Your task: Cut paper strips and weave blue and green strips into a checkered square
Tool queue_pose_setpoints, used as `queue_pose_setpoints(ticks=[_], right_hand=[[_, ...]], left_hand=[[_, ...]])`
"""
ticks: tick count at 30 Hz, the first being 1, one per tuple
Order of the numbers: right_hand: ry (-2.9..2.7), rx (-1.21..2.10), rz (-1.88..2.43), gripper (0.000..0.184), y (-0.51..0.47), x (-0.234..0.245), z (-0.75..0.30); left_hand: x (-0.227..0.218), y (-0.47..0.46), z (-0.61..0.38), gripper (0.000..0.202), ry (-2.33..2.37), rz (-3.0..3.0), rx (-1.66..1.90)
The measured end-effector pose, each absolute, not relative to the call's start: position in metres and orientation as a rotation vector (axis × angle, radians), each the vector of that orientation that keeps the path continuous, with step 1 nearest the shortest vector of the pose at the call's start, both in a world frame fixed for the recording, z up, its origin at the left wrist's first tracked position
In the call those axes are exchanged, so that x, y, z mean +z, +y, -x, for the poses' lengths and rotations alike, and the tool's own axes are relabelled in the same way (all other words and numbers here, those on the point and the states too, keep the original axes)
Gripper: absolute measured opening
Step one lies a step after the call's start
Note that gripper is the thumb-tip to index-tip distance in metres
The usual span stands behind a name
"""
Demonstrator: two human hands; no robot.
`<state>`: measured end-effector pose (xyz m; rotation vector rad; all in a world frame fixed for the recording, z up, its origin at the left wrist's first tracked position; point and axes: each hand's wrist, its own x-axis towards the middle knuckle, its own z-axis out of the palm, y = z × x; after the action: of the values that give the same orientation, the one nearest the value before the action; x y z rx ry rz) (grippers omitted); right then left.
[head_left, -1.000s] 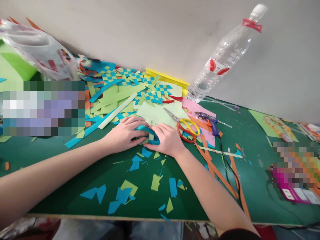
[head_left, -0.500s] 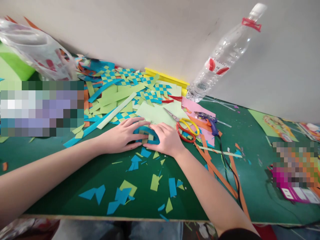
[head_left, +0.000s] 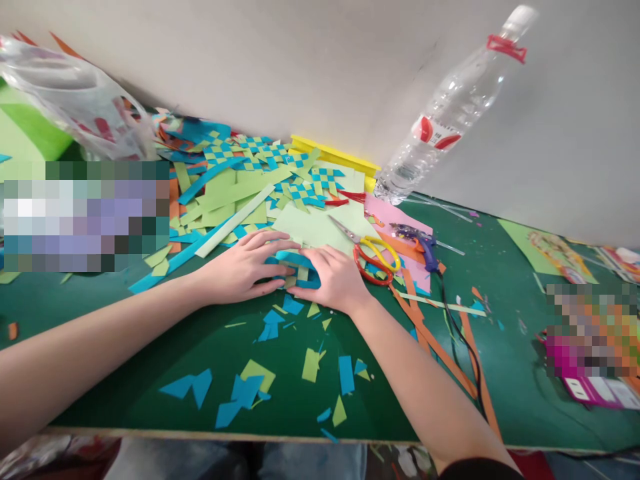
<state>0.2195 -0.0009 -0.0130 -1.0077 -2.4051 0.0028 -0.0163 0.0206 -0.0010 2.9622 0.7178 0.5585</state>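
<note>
A small blue and light-green woven paper piece [head_left: 302,273] lies between my two hands on the green table, with blue paper curving around its edge. My left hand [head_left: 243,270] grips its left side, its fingers bent over and the thumb low at the near edge. My right hand [head_left: 334,277] closes on the opposite side, thumb and fingers pinching the paper. Parts of the piece are hidden under the fingers. Just right of my right hand are scissors [head_left: 355,239] with red and yellow handles. Small blue and green paper scraps [head_left: 247,390] are scattered in front of me.
Behind my hands lies a pile of woven paper pieces [head_left: 303,193] and loose strips. To the right are a blue glue gun [head_left: 429,255] with a black cord and orange strips [head_left: 440,357]. A plastic bottle [head_left: 435,133] stands by the wall; a plastic bag [head_left: 107,127] sits back left.
The blue paper at the top of the piece is tilted a little differently between my fingers. My hands stay in nearly the same place; the view has shifted very slightly.
</note>
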Motion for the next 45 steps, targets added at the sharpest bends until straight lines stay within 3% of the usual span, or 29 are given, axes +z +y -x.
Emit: queue_pose_setpoints(ticks=[7, 14, 25, 29, 34, 38, 45], right_hand=[[-2.407, -0.003, 1.009, 0.063, -0.001, -0.011, -0.220], [-2.404, -0.009, 1.004, 0.064, -0.001, -0.012, -0.219], [-2.404, 0.007, 1.002, 0.061, 0.000, -0.014, -0.220], [-2.400, 0.006, 1.014, 0.063, -0.001, -0.013, -0.219], [-2.390, -0.008, 1.032, 0.067, -0.002, -0.011, -0.219], [-2.379, 0.013, 1.016, 0.067, -0.002, -0.010, -0.219], [-2.379, -0.016, 0.996, 0.066, -0.001, -0.012, -0.219]], left_hand=[[-0.001, 0.018, 0.014, 0.027, 0.712, -2.946, 0.497], [0.005, 0.018, 0.016, 0.022, 0.759, -2.917, 0.665], [0.000, 0.017, 0.013, 0.026, 0.720, -2.923, 0.512], [0.006, 0.017, 0.016, 0.020, 0.740, -2.897, 0.723], [0.005, 0.025, 0.025, 0.016, 1.161, -2.773, 1.019], [-0.003, 0.033, 0.028, 0.023, 1.363, -2.739, 0.848], [-0.009, 0.025, 0.018, 0.029, 1.276, -2.815, 0.659]])
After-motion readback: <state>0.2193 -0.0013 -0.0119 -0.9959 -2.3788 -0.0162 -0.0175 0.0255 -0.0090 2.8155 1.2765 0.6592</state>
